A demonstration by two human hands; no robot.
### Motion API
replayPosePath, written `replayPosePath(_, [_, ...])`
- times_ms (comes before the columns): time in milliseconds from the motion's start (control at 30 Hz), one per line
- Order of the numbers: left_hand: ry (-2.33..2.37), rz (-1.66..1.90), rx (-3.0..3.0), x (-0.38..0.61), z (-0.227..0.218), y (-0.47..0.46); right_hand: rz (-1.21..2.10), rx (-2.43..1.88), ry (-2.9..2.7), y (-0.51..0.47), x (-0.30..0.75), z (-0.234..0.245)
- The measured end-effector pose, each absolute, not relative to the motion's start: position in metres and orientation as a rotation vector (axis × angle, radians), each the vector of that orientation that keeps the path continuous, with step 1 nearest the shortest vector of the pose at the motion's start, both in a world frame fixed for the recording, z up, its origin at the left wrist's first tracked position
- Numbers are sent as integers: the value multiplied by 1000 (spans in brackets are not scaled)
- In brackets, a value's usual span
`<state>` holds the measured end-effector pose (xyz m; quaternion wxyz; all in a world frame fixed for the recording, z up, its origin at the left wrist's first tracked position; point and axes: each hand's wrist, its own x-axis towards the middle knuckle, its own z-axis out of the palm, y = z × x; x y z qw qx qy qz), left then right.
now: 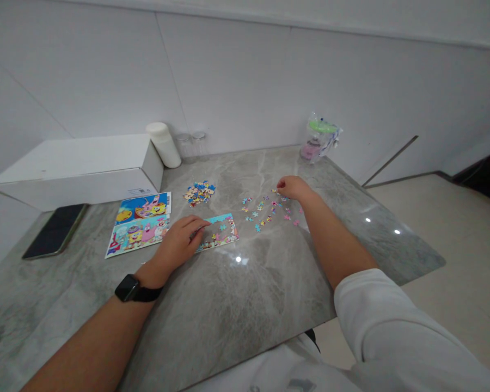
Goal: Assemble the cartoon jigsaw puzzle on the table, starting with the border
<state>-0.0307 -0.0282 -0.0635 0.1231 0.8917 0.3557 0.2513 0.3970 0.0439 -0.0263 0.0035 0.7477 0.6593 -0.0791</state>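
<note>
My left hand (183, 239), with a black watch (128, 287) on the wrist, rests over the left part of a partly assembled cartoon jigsaw puzzle (231, 224). Its fingers reach rightward, loosely bent and a little apart from the thumb, and hide that part of the puzzle. A few pieces (217, 236) lie within the puzzle's frame. Farther right, my right hand (294, 188) is closed in a pinch at the far edge of scattered puzzle pieces (262, 207). What its fingertips hold, if anything, is too small to make out.
Two cartoon picture sheets (141, 223) lie left of the puzzle, near a phone (56, 231). Behind them stand a long white box (90, 163), a white bottle (164, 145) and two clear glasses (191, 146). A piece pile (199, 193) and a plastic-wrapped item (319, 139) sit farther back.
</note>
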Motion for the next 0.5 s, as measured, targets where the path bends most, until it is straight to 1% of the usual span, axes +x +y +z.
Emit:
replayPosePath(133, [1037, 743, 2602, -29, -61, -29, -279, 2237, 2169, 44, 385, -31])
replayPosePath(300, [1043, 747, 2597, -28, -58, -32, -210, 2154, 2339, 42, 369, -33])
replayPosePath(500, [1041, 744, 2599, -29, -59, -31, -248, 2045, 2554, 34, 334, -42])
